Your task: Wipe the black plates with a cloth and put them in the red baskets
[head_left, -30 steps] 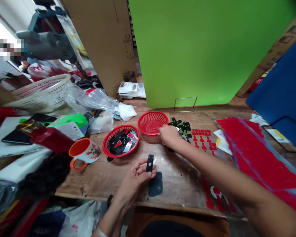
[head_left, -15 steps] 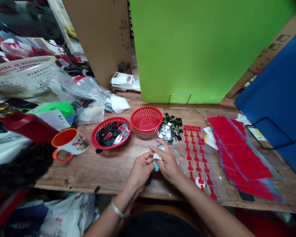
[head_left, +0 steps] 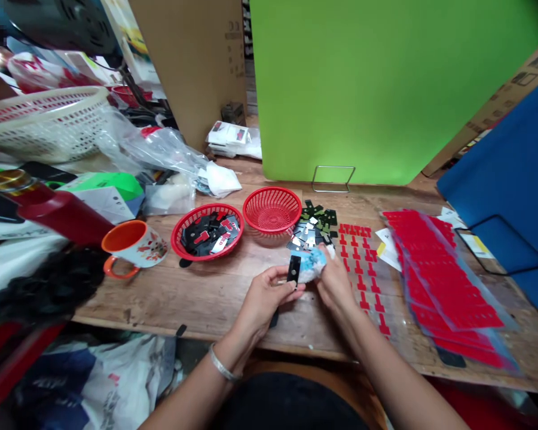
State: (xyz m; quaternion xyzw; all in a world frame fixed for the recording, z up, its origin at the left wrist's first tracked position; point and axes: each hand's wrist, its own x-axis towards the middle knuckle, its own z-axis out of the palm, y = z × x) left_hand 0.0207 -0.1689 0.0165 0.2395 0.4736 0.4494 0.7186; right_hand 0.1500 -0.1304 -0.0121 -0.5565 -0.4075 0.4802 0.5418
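Observation:
Between thumb and fingers, my left hand [head_left: 269, 294] grips a small black plate [head_left: 293, 269] with a hole in it. My right hand [head_left: 335, 278] holds a crumpled blue-and-white cloth [head_left: 311, 264] beside the plate; some of its fingers are hidden behind the cloth. Just beyond the hands lies a loose pile of small metal and dark plates [head_left: 305, 234]. Right of my right hand, rows of red T-shaped stickers [head_left: 355, 267] lie on a clear sheet.
A red basket of black and red-marked plates [head_left: 178, 243] stands left of another red basket [head_left: 272, 209]. An orange-and-white mug [head_left: 150, 248] sits further left. Stacked red sheets [head_left: 434, 280] lie at the right. A green board [head_left: 341, 89] stands at the back.
The black plate now shows in my left hand, facing up. My right hand has moved right and the cloth is more spread out. The camera view has shifted slightly.

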